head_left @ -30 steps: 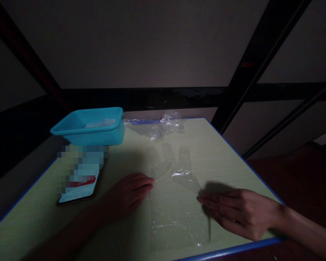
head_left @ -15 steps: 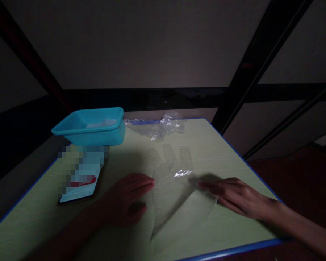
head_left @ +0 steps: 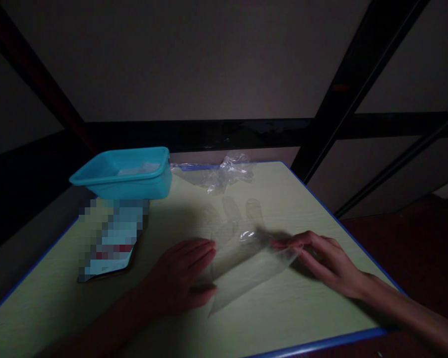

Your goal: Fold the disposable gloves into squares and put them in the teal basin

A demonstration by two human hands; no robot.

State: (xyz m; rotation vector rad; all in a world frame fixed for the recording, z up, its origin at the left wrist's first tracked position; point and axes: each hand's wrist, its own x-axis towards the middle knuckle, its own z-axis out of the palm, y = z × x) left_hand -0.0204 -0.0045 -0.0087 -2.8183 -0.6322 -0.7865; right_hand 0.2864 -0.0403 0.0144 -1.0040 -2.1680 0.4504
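Note:
A clear disposable plastic glove (head_left: 242, 268) lies on the pale table in front of me, its finger parts pointing away. My right hand (head_left: 324, 263) pinches the glove's right edge between thumb and fingers, and the lower part is folded up there. At the glove's left edge rests my left hand (head_left: 188, 276), fingertips touching the film and thumb held apart from the fingers. I cannot make out every edge of the glove, since the film is see-through.
A turquoise plastic basket (head_left: 134, 186) with whitish contents stands at the far left. In front of it lies a phone (head_left: 114, 253), its screen partly blurred. Crumpled clear plastic (head_left: 231, 174) sits by the back edge of the blue-rimmed table (head_left: 302, 214).
My right hand has lifted the glove's right edge, folding the lower part up and away from me. My left hand has shifted slightly right, its thumb now over the film's edge.

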